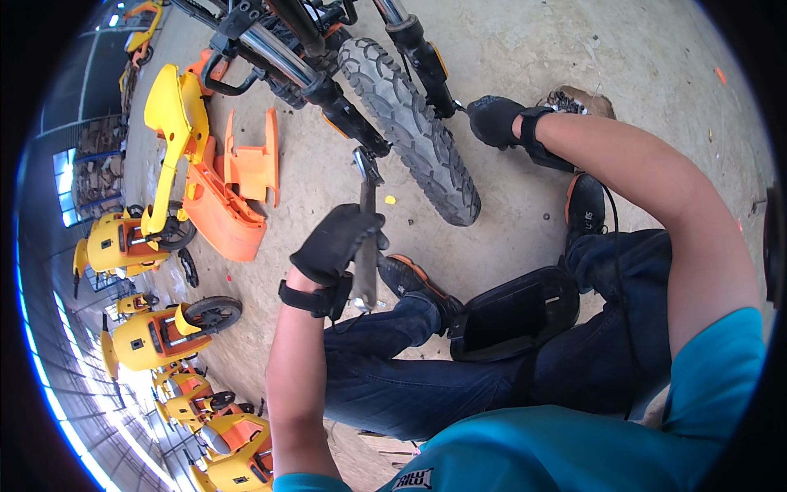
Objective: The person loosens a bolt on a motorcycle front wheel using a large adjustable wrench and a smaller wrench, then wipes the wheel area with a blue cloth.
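Note:
My left hand (332,243), in a black glove, is closed around a long metal wrench (366,254). The wrench's far end meets the lower tip of the left fork leg (354,123), by the wheel axle. On the other side of the knobby front tire (414,135), my gloved right hand (495,121) is closed at the bottom of the right fork leg (420,61). A small dark tip shows between that hand and the axle end; what the fingers grip is hidden. The wheel stands between both hands, in front of my feet.
Orange body panels (225,205) and a yellow panel (176,115) lie left of the wheel. Several yellow scooters (147,336) line the left. A black tray-like part (516,314) rests between my legs. Small metal parts (566,102) sit beyond my right hand. A cable hangs from my right wrist.

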Demonstrator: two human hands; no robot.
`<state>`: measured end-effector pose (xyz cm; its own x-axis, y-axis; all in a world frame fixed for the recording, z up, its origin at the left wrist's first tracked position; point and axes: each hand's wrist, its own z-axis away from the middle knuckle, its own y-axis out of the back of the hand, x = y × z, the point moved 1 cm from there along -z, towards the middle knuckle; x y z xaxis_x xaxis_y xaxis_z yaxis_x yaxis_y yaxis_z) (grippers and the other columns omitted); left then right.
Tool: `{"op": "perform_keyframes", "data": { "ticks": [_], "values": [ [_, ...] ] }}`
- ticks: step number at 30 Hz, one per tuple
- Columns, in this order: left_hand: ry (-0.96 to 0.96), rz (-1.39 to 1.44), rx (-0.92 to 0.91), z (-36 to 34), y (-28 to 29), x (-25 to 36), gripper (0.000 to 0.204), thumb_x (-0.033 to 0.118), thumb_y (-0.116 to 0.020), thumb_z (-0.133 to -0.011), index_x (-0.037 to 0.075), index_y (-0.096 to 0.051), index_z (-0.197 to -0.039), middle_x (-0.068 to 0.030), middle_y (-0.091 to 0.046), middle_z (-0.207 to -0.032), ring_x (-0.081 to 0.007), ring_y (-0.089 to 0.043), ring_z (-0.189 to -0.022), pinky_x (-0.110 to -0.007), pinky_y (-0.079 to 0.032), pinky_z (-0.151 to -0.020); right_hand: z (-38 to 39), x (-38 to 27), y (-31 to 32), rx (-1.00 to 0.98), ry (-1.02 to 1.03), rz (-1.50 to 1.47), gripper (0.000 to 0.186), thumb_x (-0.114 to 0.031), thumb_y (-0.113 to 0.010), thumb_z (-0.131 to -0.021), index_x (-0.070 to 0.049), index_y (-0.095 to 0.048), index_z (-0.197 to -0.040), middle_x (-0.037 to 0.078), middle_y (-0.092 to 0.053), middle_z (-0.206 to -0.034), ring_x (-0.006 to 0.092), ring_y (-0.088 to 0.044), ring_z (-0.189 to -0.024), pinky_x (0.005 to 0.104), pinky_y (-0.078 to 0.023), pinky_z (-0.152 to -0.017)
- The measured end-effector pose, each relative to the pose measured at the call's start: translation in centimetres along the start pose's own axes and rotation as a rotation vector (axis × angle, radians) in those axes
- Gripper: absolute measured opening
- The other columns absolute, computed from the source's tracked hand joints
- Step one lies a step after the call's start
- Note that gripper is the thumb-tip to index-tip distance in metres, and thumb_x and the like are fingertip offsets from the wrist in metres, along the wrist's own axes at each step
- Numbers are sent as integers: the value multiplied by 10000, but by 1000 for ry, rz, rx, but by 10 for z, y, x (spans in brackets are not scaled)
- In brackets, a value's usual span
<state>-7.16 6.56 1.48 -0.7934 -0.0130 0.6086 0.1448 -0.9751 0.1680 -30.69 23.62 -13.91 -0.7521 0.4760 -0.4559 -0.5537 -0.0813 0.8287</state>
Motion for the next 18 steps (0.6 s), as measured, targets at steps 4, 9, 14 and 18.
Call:
{"op": "perform_keyframes", "data": {
  "ticks": [4,9,14,18],
  "values": [
    [-4,-95,-59,-14,-12,-20,195,205,-585,-832,20,-548,-878,-84,-624,-735,-159,-604,-595,-257,-471,-530,-9,12,-17,54,48,36,166,-111,-502,-761,24,-595,-737,196,-610,-639,345,-624,-654,426,-493,-620],
    [-45,-238,-53,-26,-12,-45,174,194,-583,-837,28,-542,-871,-64,-619,-721,-148,-605,-613,-261,-465,-537,-13,16,-25,86,107,102,158,-122,-522,-750,16,-596,-727,206,-608,-684,364,-610,-676,439,-478,-621],
    [-31,-95,-79,-19,-4,-43,177,170,-579,-837,25,-525,-923,-79,-612,-738,-157,-604,-618,-273,-496,-550,-14,18,-27,70,70,88,148,-117,-525,-747,11,-599,-733,210,-611,-699,367,-612,-681,434,-481,-620],
    [14,-71,-61,-8,5,-21,207,205,-556,-849,35,-521,-959,-74,-595,-734,-163,-597,-601,-295,-516,-555,-17,18,-20,-21,39,142,148,-112,-520,-744,10,-604,-748,213,-617,-716,365,-617,-694,429,-485,-623]
  ]
}}
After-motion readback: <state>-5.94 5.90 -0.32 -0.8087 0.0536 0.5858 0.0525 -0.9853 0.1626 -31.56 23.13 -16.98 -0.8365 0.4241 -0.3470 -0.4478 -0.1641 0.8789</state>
